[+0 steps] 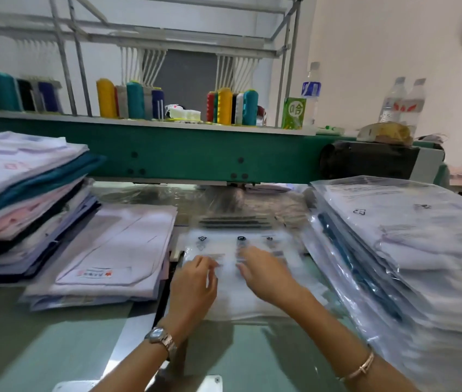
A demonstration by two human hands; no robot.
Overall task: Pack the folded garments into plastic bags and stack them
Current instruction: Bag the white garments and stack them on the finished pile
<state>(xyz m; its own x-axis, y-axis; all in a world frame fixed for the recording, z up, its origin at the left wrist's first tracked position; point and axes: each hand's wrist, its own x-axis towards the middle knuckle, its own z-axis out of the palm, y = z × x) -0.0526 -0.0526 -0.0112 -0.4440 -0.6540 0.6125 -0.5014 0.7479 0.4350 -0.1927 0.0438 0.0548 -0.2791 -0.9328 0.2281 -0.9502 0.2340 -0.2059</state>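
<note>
Item: plastic bag (221, 241), clear film w/ printed symbols, flat on table (54, 335), centre, directly in front of person, between low pile at left and bagged stack at right. Contents: 1 white folded garment (252, 306), showing through near part of bag. Long axis runs near-to-far; printed end points away, toward green machine beam (196, 148). Left hand (193, 281): fingers bent, tips on film; motion blur, can't tell if pinching. Right hand (263, 275): fingers fairly straight, slightly apart, lying on film just beside left. Wristwatch (159, 336) on left wrist, bracelet (360, 369) on right. Bagged stack (422, 264), right: many bags, each w/ folded garment inside, mostly white, a dark blue one showing at left edge; stack leans down toward person. Tall stack (26, 188), far left: unbagged folded garments, white, teal, pink, navy layers. Low pile (116, 250), just left of bag: unbagged white garments, label on top one. Behind beam, on shelf: thread cones (224, 106), green carton (293, 113), water bottles (402, 100).
</note>
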